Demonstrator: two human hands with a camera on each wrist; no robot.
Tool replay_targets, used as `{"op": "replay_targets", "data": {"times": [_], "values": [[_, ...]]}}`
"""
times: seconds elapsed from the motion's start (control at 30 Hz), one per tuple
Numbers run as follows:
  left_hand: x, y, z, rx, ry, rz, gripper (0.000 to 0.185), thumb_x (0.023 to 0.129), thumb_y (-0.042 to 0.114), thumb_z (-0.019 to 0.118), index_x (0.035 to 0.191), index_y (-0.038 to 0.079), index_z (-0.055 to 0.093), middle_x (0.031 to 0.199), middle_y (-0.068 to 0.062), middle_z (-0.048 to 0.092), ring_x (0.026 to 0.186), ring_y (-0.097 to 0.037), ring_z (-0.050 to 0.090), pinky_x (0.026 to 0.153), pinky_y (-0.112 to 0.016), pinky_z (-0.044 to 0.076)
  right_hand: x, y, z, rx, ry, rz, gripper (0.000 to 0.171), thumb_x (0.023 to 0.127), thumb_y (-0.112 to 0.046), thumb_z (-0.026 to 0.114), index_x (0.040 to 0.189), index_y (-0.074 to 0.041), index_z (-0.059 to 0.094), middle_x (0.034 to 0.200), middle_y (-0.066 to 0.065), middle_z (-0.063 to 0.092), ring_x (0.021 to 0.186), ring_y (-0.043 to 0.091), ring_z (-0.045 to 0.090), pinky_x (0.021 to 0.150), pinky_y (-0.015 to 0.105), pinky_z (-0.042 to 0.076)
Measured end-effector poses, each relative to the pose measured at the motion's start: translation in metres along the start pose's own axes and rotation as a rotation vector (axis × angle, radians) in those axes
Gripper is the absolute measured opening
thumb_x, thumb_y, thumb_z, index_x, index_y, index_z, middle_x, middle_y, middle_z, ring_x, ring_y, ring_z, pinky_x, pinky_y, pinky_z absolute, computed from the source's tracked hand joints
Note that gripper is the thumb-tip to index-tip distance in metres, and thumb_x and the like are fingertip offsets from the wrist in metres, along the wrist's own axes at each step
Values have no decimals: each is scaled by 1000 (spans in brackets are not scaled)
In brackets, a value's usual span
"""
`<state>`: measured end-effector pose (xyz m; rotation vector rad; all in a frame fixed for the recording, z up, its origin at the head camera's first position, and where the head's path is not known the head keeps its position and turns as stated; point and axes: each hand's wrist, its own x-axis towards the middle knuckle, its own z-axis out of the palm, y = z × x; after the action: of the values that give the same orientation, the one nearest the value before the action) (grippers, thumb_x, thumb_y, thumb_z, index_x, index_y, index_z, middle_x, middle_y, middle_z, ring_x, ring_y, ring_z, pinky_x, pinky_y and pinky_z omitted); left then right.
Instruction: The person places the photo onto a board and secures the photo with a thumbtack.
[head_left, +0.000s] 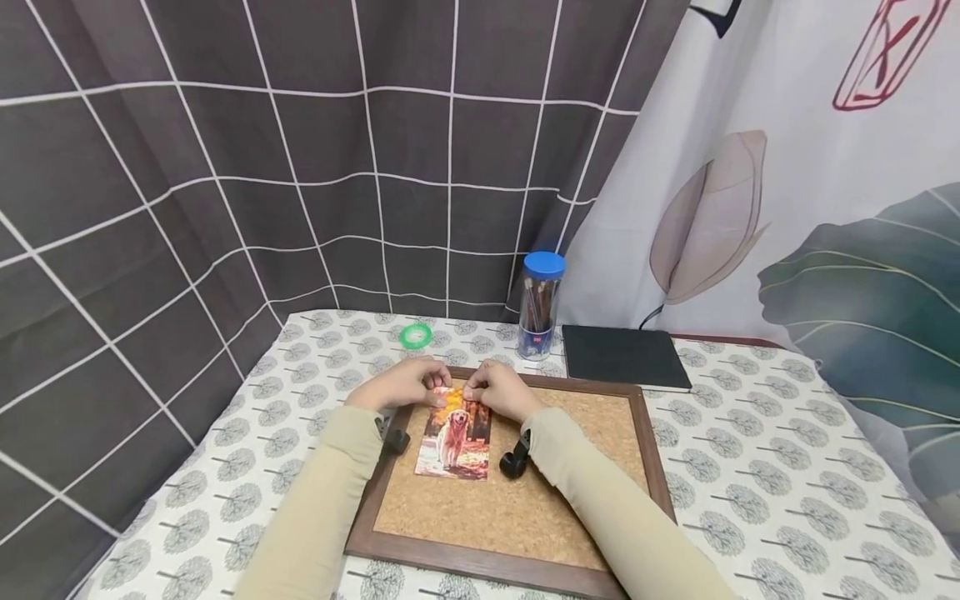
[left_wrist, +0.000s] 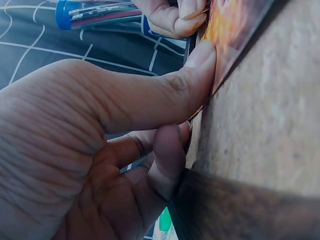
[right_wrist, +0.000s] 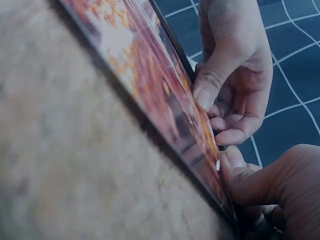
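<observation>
A photo of a golden dog among autumn leaves (head_left: 453, 446) lies on the left part of a cork board (head_left: 566, 467) with a brown wooden frame. At the photo's upper left, my left hand (head_left: 406, 383) pinches the top edge, thumb on the picture side. My right hand (head_left: 504, 392) pinches the upper right edge, close to the left one. In the right wrist view both thumbs sit along the edge of the glossy photo (right_wrist: 155, 85), with a small whitish spot by the right thumb. The fingertips behind the edge are partly hidden.
Behind the board stand a clear jar with a blue lid (head_left: 538, 308) full of pencils and a green tape roll (head_left: 416, 336). A black notebook (head_left: 626, 357) lies at the back right. Tree-print cloth (head_left: 750, 467) covers the table, and a dark checked curtain (head_left: 405, 150) hangs behind.
</observation>
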<state>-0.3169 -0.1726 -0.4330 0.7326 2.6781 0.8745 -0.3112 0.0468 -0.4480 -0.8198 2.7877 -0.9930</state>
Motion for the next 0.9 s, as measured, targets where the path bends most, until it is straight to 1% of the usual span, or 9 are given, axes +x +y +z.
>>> {"op": "replay_targets", "data": {"times": [0.3, 0.57, 0.73, 0.9], "values": [[0, 1, -2, 21, 9, 12, 30, 75, 22, 81, 100, 17, 66, 90, -1, 61, 83, -12, 55, 80, -28, 48, 3, -5, -1, -6, 13, 38, 12, 85, -21, 73, 79, -10, 74, 86, 3, 60, 79, 14, 54, 80, 32, 46], [-3, 0, 2, 6, 0, 22, 30, 75, 21, 81, 100, 14, 66, 91, -2, 63, 83, -12, 56, 80, -28, 48, 2, -7, 7, 20, 32, 58, 8, 84, -16, 73, 78, -11, 75, 83, 4, 61, 76, 13, 52, 76, 30, 45], [-3, 0, 1, 4, 2, 25, 31, 75, 22, 81, 100, 14, 66, 92, -1, 63, 84, -12, 56, 80, -28, 48, 1, -7, 7, 6, 41, 75, 7, 84, -16, 73, 79, -12, 75, 83, 3, 61, 76, 13, 52, 76, 30, 45], [-1, 1, -1, 13, 2, 25, 30, 76, 21, 80, 101, 15, 66, 93, 0, 62, 84, -12, 56, 81, -28, 48, 3, -6, 5, -16, 65, 62, 6, 83, -15, 73, 80, -11, 76, 84, 3, 60, 76, 13, 52, 75, 29, 45]]}}
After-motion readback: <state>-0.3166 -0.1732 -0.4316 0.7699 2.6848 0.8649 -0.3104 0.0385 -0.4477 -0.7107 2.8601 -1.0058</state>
